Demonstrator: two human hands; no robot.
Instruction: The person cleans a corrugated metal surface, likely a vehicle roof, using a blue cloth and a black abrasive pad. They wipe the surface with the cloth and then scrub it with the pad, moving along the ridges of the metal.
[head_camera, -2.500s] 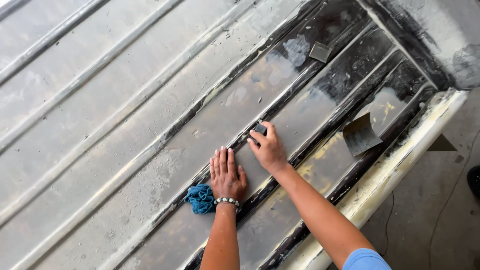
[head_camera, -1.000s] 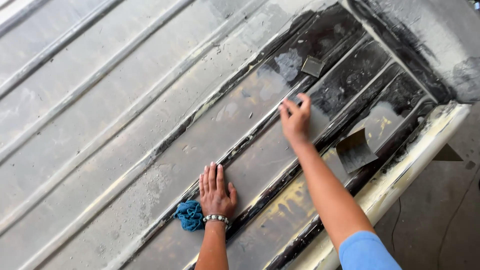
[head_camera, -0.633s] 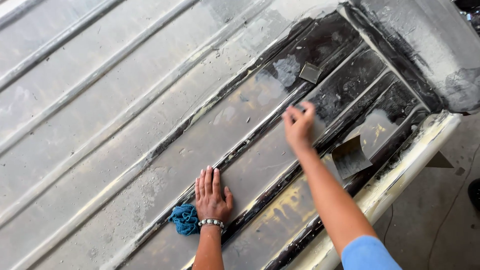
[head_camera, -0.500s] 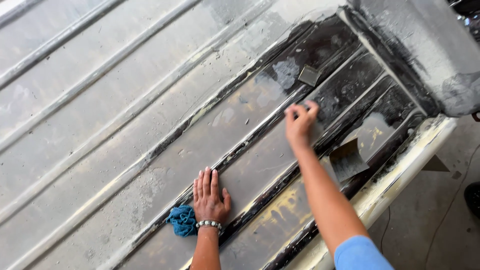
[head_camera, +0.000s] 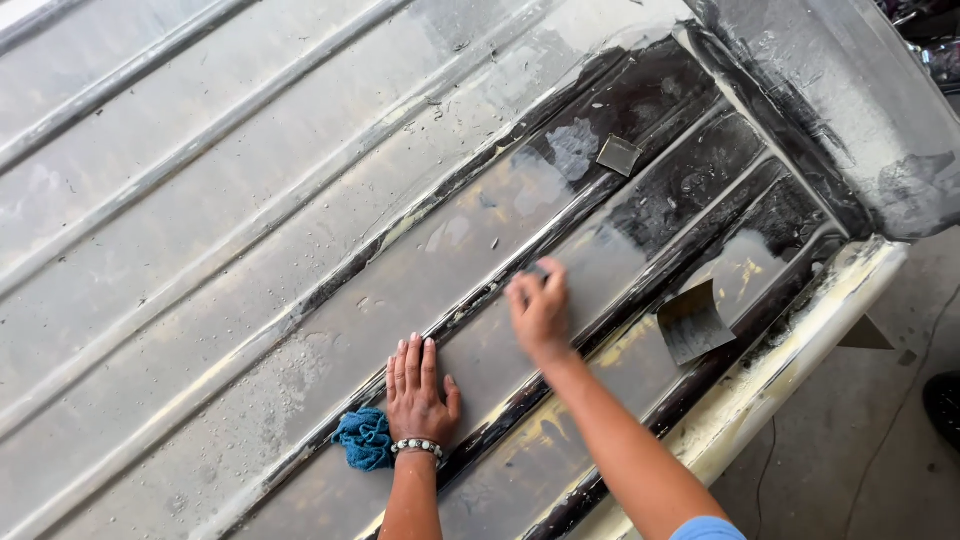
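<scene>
Since half a second before, my right hand (head_camera: 540, 308) had slid back down the ribbed hull (head_camera: 250, 200) toward me. Left to right: blue rag (head_camera: 364, 438) beside my left hand (head_camera: 420, 395), flat and open for bracing; right fingers pinched a small sanding pad (head_camera: 538, 270); loose sandpaper sheet (head_camera: 692, 322) lay apart.

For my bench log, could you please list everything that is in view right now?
ribbed metal panel: one, grey with dark and yellowish patches, fills most of the view
small square sheet: one, grey, lies on the dark upper part of the panel
larger curled sheet: one, dark grey, near the panel's right edge
cloth: one, blue, bunched beside the left wrist
floor: one, grey, at lower right
bracelet: one, beaded, pale, on the left wrist
left hand: flat on the panel
right hand: blurred, pressed to the panel; anything under it is unclear
</scene>
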